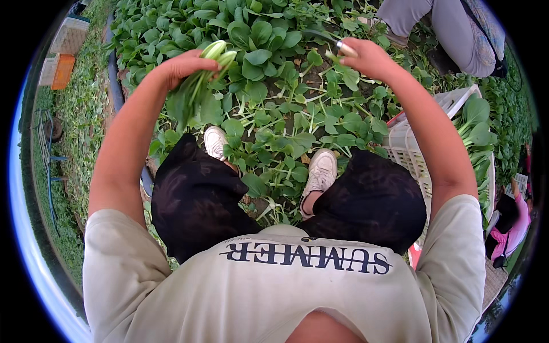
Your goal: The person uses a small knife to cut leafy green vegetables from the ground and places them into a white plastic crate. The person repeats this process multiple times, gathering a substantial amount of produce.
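Observation:
My left hand (pixel 186 67) grips several cut leafy greens (pixel 214 58), their pale stem ends up and their leaves hanging down, slightly blurred. My right hand (pixel 364 58) is closed around the light handle of a sickle (pixel 348 49); its curved dark blade points left over the plants. A bit of green stem shows by the right fingers, and whether they hold it I cannot tell. Between and beyond the hands stand uncut leafy green plants (pixel 257 34). Loose leaves and cut stems (pixel 283 124) cover the soil in front of my shoes.
At my right stands a white plastic crate (pixel 407 145) with harvested greens (pixel 474 124). A person in grey trousers (pixel 450 30) is close at the upper right; another in pink (pixel 517 218) is farther off. A dark hose (pixel 113 81) runs along the left, beyond it an orange crate (pixel 63 71).

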Tool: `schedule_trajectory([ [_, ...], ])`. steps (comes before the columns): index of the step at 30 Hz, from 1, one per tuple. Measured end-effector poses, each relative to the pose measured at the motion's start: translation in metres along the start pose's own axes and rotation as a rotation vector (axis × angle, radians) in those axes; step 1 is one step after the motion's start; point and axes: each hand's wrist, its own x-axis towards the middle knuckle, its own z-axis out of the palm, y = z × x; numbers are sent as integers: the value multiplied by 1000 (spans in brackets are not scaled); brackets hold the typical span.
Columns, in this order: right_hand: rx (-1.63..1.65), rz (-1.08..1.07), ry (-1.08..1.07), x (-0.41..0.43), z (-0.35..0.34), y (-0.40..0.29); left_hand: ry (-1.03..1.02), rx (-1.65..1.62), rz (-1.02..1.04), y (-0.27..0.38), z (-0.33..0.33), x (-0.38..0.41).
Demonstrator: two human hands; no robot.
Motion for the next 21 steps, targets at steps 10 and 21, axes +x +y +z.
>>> schedule_trajectory([
  [10,381,618,-300,29,181,6,54,1461,631,-54,137,107],
  [21,1036,711,177,54,270,-9,226,1539,310,-60,50,152],
])
